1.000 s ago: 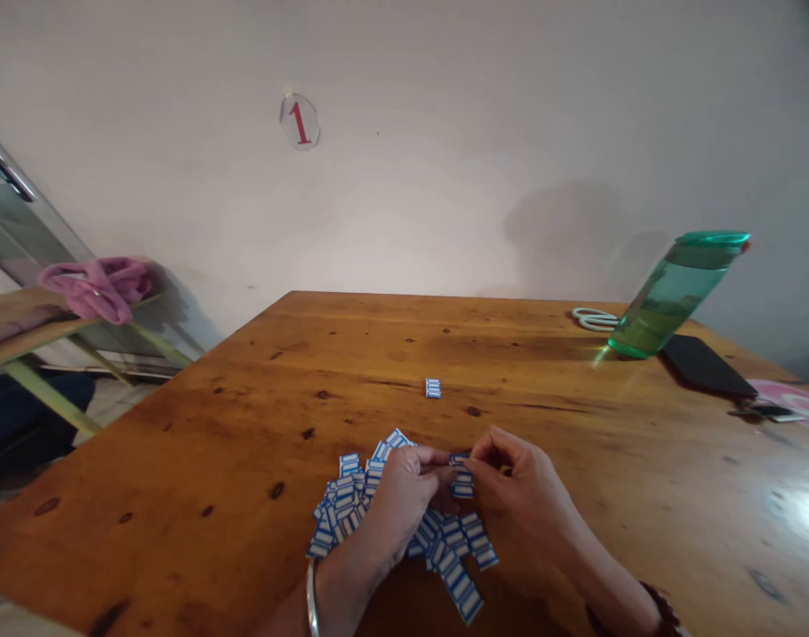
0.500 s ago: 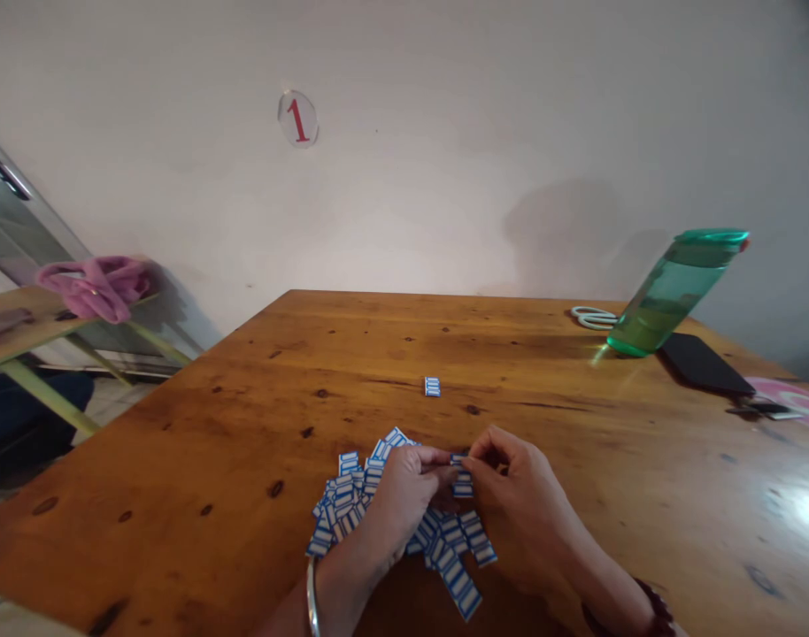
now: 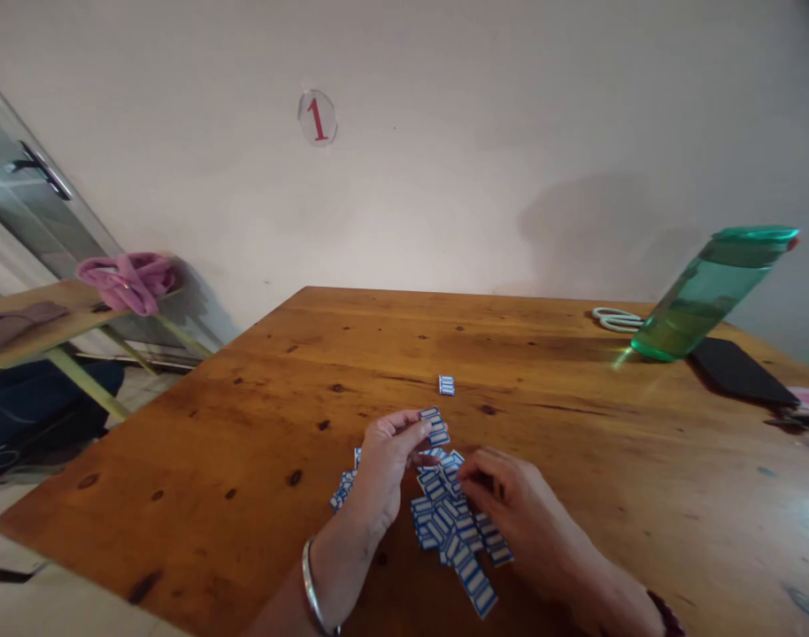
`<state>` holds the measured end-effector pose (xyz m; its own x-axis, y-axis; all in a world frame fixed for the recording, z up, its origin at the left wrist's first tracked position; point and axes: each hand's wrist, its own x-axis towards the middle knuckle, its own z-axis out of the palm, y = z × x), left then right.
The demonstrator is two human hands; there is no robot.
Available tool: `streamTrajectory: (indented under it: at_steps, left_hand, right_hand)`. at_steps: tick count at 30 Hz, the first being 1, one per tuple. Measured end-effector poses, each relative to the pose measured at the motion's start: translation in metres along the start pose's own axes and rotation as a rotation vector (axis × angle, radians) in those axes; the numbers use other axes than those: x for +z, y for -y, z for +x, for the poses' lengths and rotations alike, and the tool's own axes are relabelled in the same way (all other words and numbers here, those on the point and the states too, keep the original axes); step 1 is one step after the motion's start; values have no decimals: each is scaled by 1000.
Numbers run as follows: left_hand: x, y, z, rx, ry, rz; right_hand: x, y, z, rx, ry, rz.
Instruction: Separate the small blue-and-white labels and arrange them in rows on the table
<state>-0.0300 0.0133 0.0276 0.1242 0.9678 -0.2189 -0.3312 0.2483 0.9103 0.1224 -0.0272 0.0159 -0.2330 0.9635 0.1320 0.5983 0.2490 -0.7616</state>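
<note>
Between the thumb and fingers of my left hand (image 3: 388, 460) is a small strip of blue-bordered white labels (image 3: 435, 426), raised above the table and tilted. Beneath and to the right of that hand lies a loose pile of similar label strips (image 3: 444, 513), overlapping at many angles; my left hand and forearm hide part of it. My right hand (image 3: 511, 491) is at the pile's right edge with its fingers curled together. Whether a strip is in its fingertips I cannot make out. Farther forward, a small stack of labels (image 3: 446, 385) sits apart on the table.
A tilted-looking green water bottle (image 3: 713, 292) stands at the right of the wooden table (image 3: 245, 442). Near it are a white coiled cable (image 3: 617, 320) and a dark flat device (image 3: 740, 372). On a side table at left lies a pink cloth item (image 3: 129, 281).
My left hand has lifted its label strip forward and away from my right hand. My right hand has let go of that strip and moved down to the pile. The view has shifted slightly left.
</note>
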Motion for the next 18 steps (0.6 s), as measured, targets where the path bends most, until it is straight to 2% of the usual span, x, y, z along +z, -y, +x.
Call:
streamTrajectory:
  at_steps: [3,5,10,18]
  left_hand:
    - [-1,-1,0,1,11,-27]
    - [0,0,0,-11,19,-33]
    - [0,0,-1,-27,19,-40]
    - [0,0,-1,-28,30,-49]
  right_hand:
    - [8,3,-2,-145,122,-89]
    - [11,4,-3,-189,180,-145]
    - [8,5,-4,-206,285,-277]
    - [3,8,-5,-220,321,-313]
